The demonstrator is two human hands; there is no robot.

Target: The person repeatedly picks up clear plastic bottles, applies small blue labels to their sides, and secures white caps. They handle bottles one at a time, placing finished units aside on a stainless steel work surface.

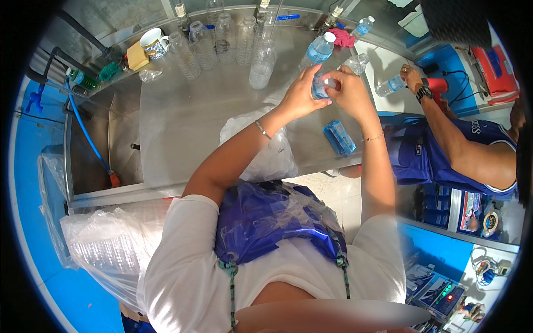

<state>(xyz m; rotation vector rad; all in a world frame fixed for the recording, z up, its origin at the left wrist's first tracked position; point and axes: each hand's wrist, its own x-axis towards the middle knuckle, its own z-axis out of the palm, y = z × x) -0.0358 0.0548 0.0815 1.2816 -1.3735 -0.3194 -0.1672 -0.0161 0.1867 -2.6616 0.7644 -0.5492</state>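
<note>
Over the right part of the steel counter, a small clear bottle with a blue label [318, 90] is between my two hands. My left hand [300, 99] wraps its fingers and thumb around the bottle's side. My right hand [351, 95] has its fingers closed at the top, by the pale cap, which they partly cover. Just beyond stands a capped, blue-labelled water bottle [319, 53]. A clear bottle [357, 63] lies to the right of it, close to my right hand. Nearer me, a blue packet [339, 137] rests on the counter.
Several empty clear bottles [203, 45] line the back, beside a patterned mug [154, 43] and yellow sponge [136, 56]. A sink [105, 150] is at left, a plastic bag [266, 150] in front. At right, a co-worker's hand [411, 79] holds a labelled bottle [390, 85] near a red tool [438, 86].
</note>
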